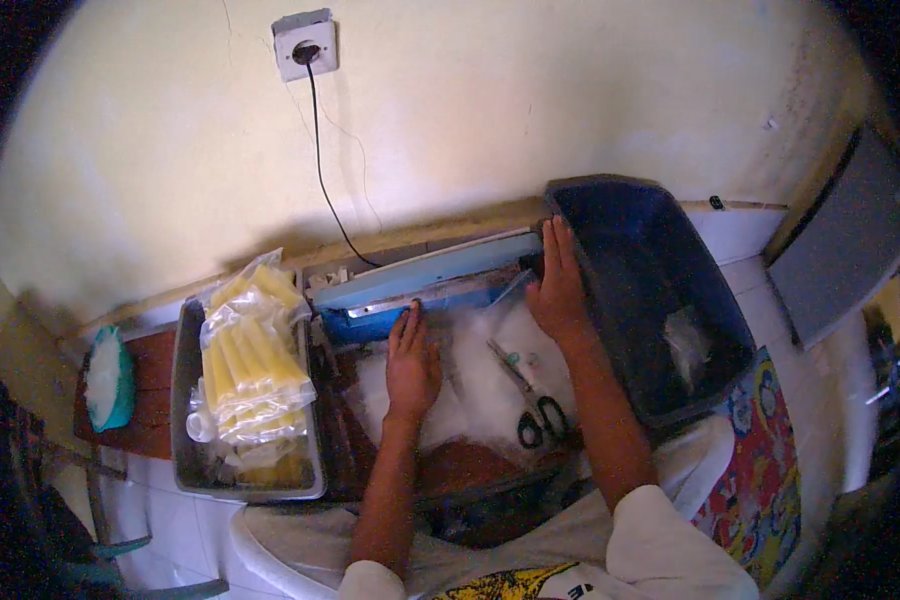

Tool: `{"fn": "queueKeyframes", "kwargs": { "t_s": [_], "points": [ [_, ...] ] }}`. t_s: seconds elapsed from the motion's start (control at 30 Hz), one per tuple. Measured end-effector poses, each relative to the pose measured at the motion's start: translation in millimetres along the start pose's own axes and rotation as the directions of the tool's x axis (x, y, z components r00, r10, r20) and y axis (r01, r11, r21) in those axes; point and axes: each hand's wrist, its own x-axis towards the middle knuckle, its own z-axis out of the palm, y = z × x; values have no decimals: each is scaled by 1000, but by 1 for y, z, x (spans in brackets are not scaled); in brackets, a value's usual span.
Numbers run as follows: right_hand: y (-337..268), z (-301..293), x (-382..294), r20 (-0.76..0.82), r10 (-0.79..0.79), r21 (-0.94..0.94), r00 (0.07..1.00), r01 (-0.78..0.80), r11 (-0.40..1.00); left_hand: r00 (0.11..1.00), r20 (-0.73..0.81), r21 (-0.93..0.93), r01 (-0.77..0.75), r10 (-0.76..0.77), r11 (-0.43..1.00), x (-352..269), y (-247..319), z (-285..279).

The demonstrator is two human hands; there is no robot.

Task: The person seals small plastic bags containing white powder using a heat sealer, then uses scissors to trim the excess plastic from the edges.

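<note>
A blue impulse heat sealer (435, 274) lies lengthwise before me, close to the wall. My left hand (414, 371) reaches over clear plastic bags (394, 397), its fingertips at the sealer's metal strip. Fingers stretched out, my right hand (557, 289) is at the sealer's right end, beside a dark bin. Clear plastic extends from the sealer's front toward me; its edges are blurred. On the plastic between my forearms rest scissors (526, 394) with black handles. Neither hand appears to grip anything, though what is under the left palm is hidden.
A grey bin (184, 420) at left holds bagged yellow sticks (251, 360). The deep dark bin (645, 292) at right contains a small clear packet (686, 341). A teal bowl (112, 379) with white contents stands far left. A black cord (316, 142) runs down from the wall socket (305, 52).
</note>
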Motion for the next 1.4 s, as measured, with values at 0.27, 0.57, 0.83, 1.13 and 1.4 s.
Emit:
{"fn": "queueKeyframes", "kwargs": {
  "t_s": [0.27,0.57,0.83,1.13,1.4],
  "points": [
    [-33,7,-23,-229,141,65,963,-130,989,989,-141,-130,31,-49,991,-2,-1,6],
    [-30,56,-45,266,276,149,924,-322,935,951,-207,-247,178,-232,952,-2,1,10],
    [-22,79,-46,222,393,158,893,-430,889,930,-130,-389,271,-344,880,1,1,9],
    [-30,66,-49,274,383,378,882,-465,801,842,132,-709,449,-523,544,2,-9,2],
    [-41,57,-67,318,360,491,877,-477,729,848,106,-586,476,-520,656,-13,-7,-27]
  ]
}}
